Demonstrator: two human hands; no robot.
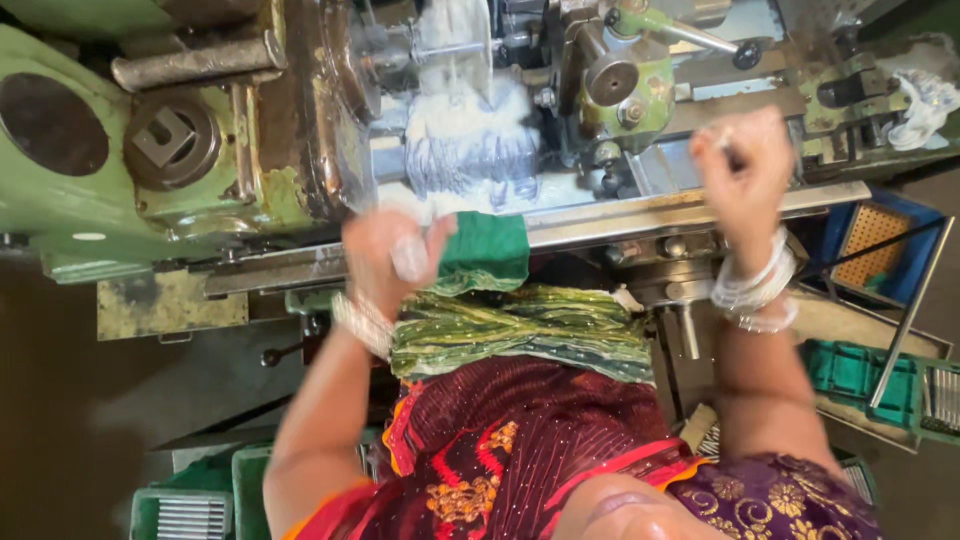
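A: Item one, left hand [392, 252]?
B: Raised at the front edge of the green lathe [215, 190], fingers curled around a small pale piece [410, 258]; blurred, so what the piece is cannot be told. Just beside it, a green cloth [487, 250] draped over the machine's rail.

A: Item two, right hand [745, 170]?
B: Closed in a fist on a slim dark handle [735, 155] near the tool carriage [625, 95]; white bangles [752, 288] at the wrist.

A: Item three, machine centre?
B: White, wet-looking blur [465, 135] at the spindle, between the two hands.

A: Surroundings?
B: Blue crate [880, 240] at right, green trays [860, 372] below it, another tray of metal parts [185, 515] lower left
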